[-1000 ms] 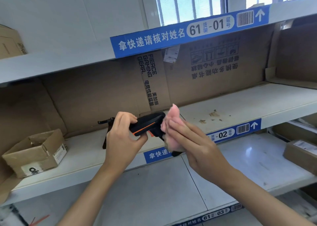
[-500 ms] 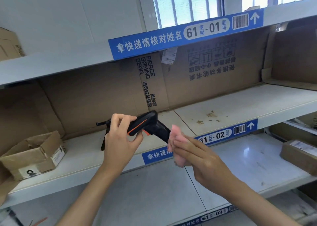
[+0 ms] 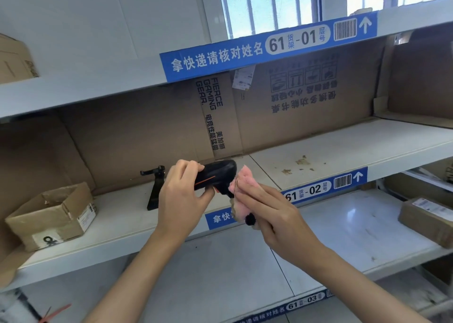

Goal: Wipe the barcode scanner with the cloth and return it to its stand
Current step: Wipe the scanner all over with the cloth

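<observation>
My left hand (image 3: 182, 197) grips the head of a black barcode scanner (image 3: 217, 173) with an orange stripe, held in the air in front of the middle shelf. My right hand (image 3: 274, 215) presses a pink cloth (image 3: 242, 188) around the scanner's handle, whose black end pokes out below the cloth. The black stand (image 3: 155, 188) sits on the middle shelf just left of my left hand, partly hidden behind it, with nothing in it.
An open cardboard box (image 3: 52, 215) sits at the left of the middle shelf (image 3: 343, 146). Flattened cardboard lines the back. A parcel (image 3: 426, 215) lies on the lower shelf at right. Small scraps lie on the shelf right of the scanner.
The cloth has slid from the scanner's front end down onto its handle, and my right hand now wraps it there. The scanner head has tilted slightly in my left hand.
</observation>
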`<state>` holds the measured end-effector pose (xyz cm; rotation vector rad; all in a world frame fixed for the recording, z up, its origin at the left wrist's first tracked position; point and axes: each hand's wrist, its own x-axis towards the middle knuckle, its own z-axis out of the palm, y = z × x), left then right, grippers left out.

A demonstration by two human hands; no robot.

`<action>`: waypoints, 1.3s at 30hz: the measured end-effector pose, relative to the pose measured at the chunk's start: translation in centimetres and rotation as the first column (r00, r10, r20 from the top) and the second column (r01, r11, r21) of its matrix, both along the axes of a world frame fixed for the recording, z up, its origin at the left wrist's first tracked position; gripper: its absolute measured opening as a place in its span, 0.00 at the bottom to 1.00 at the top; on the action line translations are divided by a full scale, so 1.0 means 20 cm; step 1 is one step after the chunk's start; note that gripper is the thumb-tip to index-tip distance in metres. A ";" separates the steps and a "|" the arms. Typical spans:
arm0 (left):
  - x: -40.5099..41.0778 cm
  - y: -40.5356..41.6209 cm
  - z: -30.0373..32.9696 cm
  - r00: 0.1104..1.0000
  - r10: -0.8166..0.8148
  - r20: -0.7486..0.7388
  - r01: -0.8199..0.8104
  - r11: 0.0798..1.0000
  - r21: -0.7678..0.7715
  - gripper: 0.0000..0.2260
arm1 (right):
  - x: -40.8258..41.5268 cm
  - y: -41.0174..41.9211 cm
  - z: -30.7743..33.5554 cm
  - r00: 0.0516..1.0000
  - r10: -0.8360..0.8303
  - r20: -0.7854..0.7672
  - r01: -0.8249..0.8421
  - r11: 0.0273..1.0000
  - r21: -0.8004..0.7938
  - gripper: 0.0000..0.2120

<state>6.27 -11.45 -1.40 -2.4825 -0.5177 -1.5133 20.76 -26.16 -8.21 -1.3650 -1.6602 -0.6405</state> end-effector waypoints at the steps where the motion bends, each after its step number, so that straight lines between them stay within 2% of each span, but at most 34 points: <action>1: 0.01 -0.01 -0.01 1.000 -0.004 -0.020 0.004 1.000 -0.007 0.15 | -0.01 0.01 0.00 1.000 -0.004 -0.005 0.005 1.000 0.007 0.27; 6: -0.01 -0.03 -0.03 0.989 0.007 -0.145 -0.008 1.000 -0.009 0.21 | -0.05 0.02 0.02 1.000 -0.016 0.005 0.016 0.999 0.031 0.25; 11: -0.05 0.00 -0.01 0.966 -0.043 -0.254 0.041 0.999 -0.011 0.22 | -0.06 0.04 0.05 1.000 -0.004 -0.001 0.004 1.000 0.015 0.24; 16: -0.10 0.02 0.01 0.946 0.020 -0.324 0.029 0.989 0.146 0.20 | -0.05 0.06 0.07 0.999 0.025 -0.023 -0.025 1.000 -0.018 0.25; 19: -0.12 0.04 0.02 0.945 0.064 -0.320 0.006 0.977 0.213 0.19 | -0.02 0.04 0.02 0.998 0.055 0.012 -0.054 0.998 -0.043 0.27; 23: -0.16 0.08 0.03 0.946 0.102 -0.307 -0.031 0.973 0.230 0.19 | 0.04 0.01 -0.07 0.992 0.078 0.099 -0.066 0.990 -0.127 0.31; 26: -0.17 0.09 0.03 0.956 0.097 -0.276 -0.039 0.978 0.207 0.19 | 0.06 0.00 -0.08 0.987 0.087 0.136 -0.076 0.993 -0.089 0.29; 31: -0.17 0.09 0.04 0.975 0.022 -0.222 0.005 0.993 0.121 0.18 | 0.01 0.03 0.07 0.992 0.122 -0.024 -0.117 0.981 0.155 0.19; 33: -0.16 0.08 0.05 0.975 0.006 -0.223 0.024 0.991 0.130 0.18 | -0.02 0.07 0.15 0.987 0.124 -0.099 -0.111 0.985 0.131 0.20; 36: -0.14 0.08 0.05 0.980 -0.004 -0.198 0.028 0.993 0.114 0.19 | -0.06 0.10 0.19 0.978 0.124 -0.165 -0.124 0.992 0.007 0.24; 39: -0.14 0.07 0.05 0.982 -0.007 -0.190 0.030 0.993 0.118 0.20 | -0.06 0.11 0.16 0.992 0.075 -0.102 -0.078 0.997 -0.022 0.29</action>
